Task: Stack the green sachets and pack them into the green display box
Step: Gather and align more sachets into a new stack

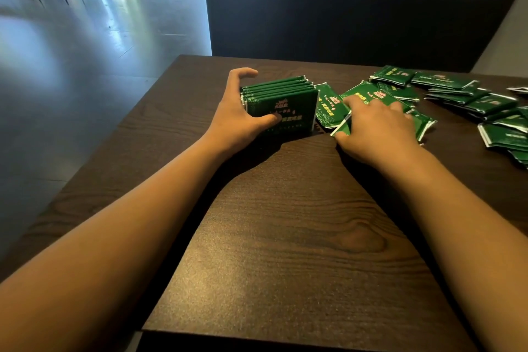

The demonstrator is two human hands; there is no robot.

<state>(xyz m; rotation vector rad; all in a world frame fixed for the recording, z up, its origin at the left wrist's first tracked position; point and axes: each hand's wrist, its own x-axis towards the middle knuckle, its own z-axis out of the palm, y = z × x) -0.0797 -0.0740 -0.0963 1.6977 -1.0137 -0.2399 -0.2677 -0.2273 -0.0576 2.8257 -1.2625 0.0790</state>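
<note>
A: Status on the left hand?

B: It grips a stack of green sachets standing on edge on the dark wood-grain table. Thumb lies across the printed front face, fingers curl round the far side. Stack is squared up, several sachets thick.

A: Right hand?

B: Palm down on a loose green sachet just right of the stack. Fingers are spread and bent over it, and the thumb sits at its near edge, which is lifted off the table. Looks like a pinch, sachet tilted.

A: Anything between the two?

B: One more flat sachet lying between the stack and the right hand, touching the stack's right side or very nearly; can't tell which.

A: Rest of the stock?

B: A scattered pile of sachets at the table's far right, overlapping, some blurred and cut off by the frame edge.

A: Background?

B: A dark bench backrest behind the table, glossy grey floor to the left.
</note>
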